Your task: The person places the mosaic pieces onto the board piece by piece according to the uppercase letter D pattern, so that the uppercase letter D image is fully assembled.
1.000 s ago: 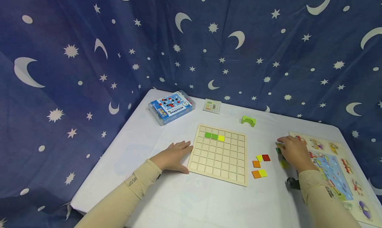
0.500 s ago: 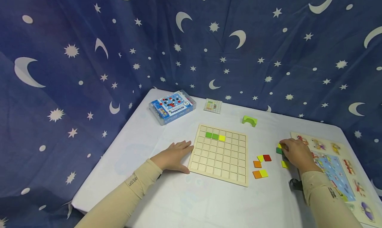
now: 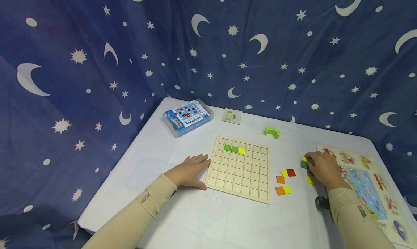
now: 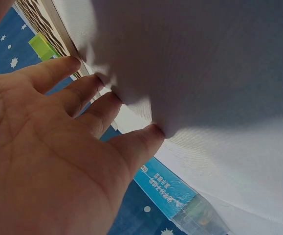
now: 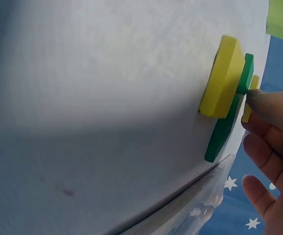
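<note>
In the head view my left hand [image 3: 189, 171] rests on the tablecloth with fingers spread, fingertips and thumb at the left edge of the wooden grid board [image 3: 239, 200]. A row of two green tiles [image 3: 231, 148] and one yellow tile [image 3: 242, 151] lies in that board. At the right, my right hand [image 3: 324, 169] pinches another yellow tile [image 5: 249, 105] between thumb and forefinger. Just beside it lie dark green tiles [image 5: 223, 129], and a nearer yellow tile [image 5: 222, 78] shows in the right wrist view. The palm of the left hand fills much of its wrist view.
Loose orange, yellow and red tiles [image 3: 291, 173] lie right of the board. Behind stand a boxed molecule set [image 3: 188, 117], a small pattern card [image 3: 232, 116] and a light green arch block [image 3: 272, 132]. A picture puzzle board [image 3: 366, 162] lies under the right forearm.
My right hand has shifted slightly, and its fingers now show pinching the yellow tile beside the green one. The left hand and the board tiles stay as they were.
</note>
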`<action>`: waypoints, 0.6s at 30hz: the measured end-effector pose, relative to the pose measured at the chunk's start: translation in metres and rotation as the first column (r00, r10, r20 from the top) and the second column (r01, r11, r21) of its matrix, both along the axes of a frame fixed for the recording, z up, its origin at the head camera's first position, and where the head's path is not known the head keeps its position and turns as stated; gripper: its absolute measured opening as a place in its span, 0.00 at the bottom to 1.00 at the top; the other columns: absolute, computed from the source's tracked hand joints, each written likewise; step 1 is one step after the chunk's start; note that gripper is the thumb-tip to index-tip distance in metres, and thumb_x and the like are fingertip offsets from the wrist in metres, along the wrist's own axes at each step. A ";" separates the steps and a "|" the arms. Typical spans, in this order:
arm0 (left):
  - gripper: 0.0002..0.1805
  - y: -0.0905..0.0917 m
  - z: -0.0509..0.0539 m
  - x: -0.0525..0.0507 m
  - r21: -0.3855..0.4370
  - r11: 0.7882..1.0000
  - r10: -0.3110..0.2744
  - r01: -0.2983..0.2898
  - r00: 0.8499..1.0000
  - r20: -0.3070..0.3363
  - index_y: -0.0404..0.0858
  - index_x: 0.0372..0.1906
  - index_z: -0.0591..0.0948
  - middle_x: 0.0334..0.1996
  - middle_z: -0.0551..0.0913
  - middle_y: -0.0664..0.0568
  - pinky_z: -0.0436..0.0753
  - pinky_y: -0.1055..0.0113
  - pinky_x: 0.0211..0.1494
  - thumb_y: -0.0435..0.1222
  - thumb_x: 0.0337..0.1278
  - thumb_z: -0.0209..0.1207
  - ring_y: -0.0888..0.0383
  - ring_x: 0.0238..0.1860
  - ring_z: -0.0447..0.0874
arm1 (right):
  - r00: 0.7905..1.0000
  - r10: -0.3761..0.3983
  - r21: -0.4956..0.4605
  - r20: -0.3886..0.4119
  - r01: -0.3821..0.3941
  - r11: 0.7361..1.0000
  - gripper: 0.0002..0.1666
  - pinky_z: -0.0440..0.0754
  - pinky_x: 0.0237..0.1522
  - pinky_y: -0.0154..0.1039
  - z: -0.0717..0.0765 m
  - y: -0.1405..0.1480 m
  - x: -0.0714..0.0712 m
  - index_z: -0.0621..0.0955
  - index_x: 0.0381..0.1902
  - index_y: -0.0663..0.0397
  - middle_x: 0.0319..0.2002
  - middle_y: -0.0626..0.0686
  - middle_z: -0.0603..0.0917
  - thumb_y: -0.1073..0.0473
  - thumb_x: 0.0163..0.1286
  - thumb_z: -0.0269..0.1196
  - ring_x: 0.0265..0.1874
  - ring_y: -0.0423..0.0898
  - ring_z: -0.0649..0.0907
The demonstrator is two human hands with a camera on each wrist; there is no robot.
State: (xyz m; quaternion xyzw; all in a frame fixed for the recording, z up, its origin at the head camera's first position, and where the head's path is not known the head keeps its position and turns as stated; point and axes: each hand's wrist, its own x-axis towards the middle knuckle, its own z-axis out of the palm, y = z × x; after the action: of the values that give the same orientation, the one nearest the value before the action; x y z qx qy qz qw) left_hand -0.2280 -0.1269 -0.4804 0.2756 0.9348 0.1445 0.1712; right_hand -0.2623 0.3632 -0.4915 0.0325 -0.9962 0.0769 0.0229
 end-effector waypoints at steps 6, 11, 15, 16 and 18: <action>0.55 0.000 0.000 0.001 -0.007 1.000 0.006 -0.006 1.000 0.000 0.41 0.77 0.60 0.78 0.54 0.46 0.54 0.42 0.76 0.56 0.46 0.72 0.47 0.78 0.49 | 1.000 0.019 -0.014 -0.003 -0.019 1.000 0.19 0.71 0.57 0.67 0.003 -0.013 -0.002 0.81 0.52 0.64 0.48 0.67 0.81 0.65 0.63 0.69 0.50 0.66 0.77; 0.55 0.000 -0.001 0.000 -0.013 1.000 0.005 -0.006 1.000 -0.015 0.41 0.77 0.60 0.78 0.54 0.47 0.54 0.42 0.76 0.56 0.46 0.72 0.48 0.78 0.50 | 0.999 0.040 -0.016 -0.004 -0.040 0.999 0.18 0.69 0.59 0.66 0.009 -0.035 -0.005 0.82 0.52 0.61 0.50 0.65 0.81 0.62 0.65 0.68 0.52 0.65 0.76; 0.55 0.000 0.000 0.001 -0.009 1.000 0.008 -0.008 1.000 -0.011 0.41 0.77 0.60 0.78 0.54 0.47 0.53 0.42 0.76 0.56 0.46 0.72 0.48 0.78 0.50 | 0.997 0.073 -0.010 -0.029 -0.073 0.997 0.18 0.70 0.59 0.64 0.010 -0.056 -0.007 0.82 0.51 0.60 0.50 0.63 0.82 0.61 0.65 0.69 0.52 0.63 0.76; 0.55 0.000 0.000 0.001 -0.009 1.000 0.008 -0.008 1.000 -0.010 0.41 0.77 0.60 0.78 0.54 0.47 0.53 0.42 0.76 0.56 0.46 0.72 0.48 0.78 0.50 | 0.995 0.089 -0.006 -0.047 -0.089 0.996 0.17 0.70 0.58 0.64 0.010 -0.061 -0.007 0.83 0.51 0.60 0.49 0.63 0.83 0.61 0.64 0.69 0.52 0.62 0.77; 0.55 0.000 0.000 0.001 -0.010 1.000 0.009 -0.009 1.000 -0.007 0.41 0.77 0.60 0.78 0.54 0.47 0.53 0.43 0.77 0.56 0.46 0.72 0.48 0.78 0.49 | 0.990 0.121 -0.007 -0.067 -0.122 0.993 0.17 0.71 0.58 0.63 0.011 -0.072 -0.007 0.83 0.51 0.59 0.48 0.61 0.83 0.62 0.64 0.69 0.51 0.61 0.77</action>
State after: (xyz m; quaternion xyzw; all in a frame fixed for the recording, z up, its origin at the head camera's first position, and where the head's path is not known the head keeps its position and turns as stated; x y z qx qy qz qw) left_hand -0.2267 -0.1267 -0.4803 0.2712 0.9373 0.1398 0.1687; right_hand -0.2692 0.2913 -0.4803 0.0956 -0.9906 0.0826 0.0517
